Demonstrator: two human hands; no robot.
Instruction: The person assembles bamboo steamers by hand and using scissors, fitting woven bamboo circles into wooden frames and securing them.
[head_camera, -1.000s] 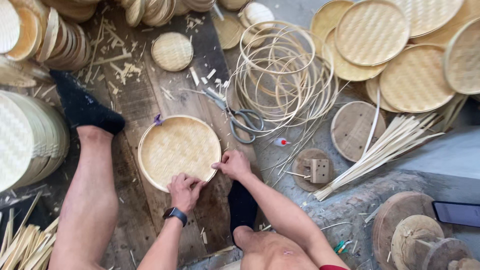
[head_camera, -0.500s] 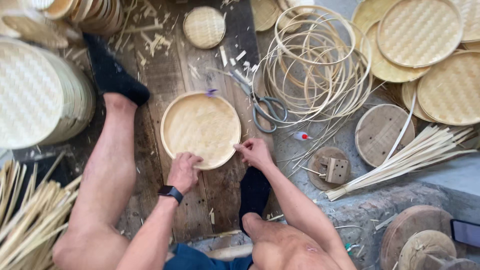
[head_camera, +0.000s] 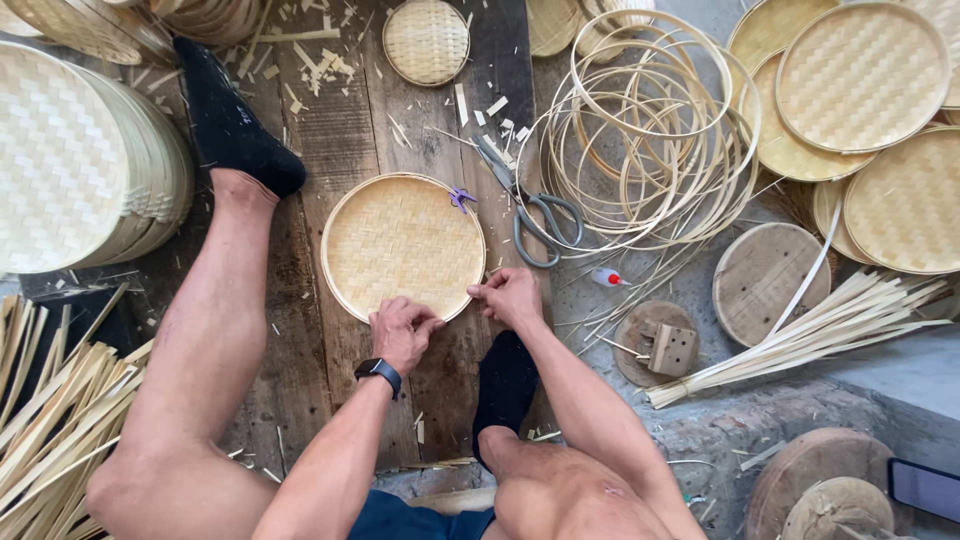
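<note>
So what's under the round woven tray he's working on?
The woven tray lies flat on dark wooden planks strewn with bamboo shavings. Whatever sits directly beneath the tray is covered and cannot be seen.

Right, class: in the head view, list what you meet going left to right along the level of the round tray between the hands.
Stack of round woven bamboo trays → round woven bamboo tray → grey-handled metal scissors → pile of thin bamboo hoops → round wooden disc.
</note>
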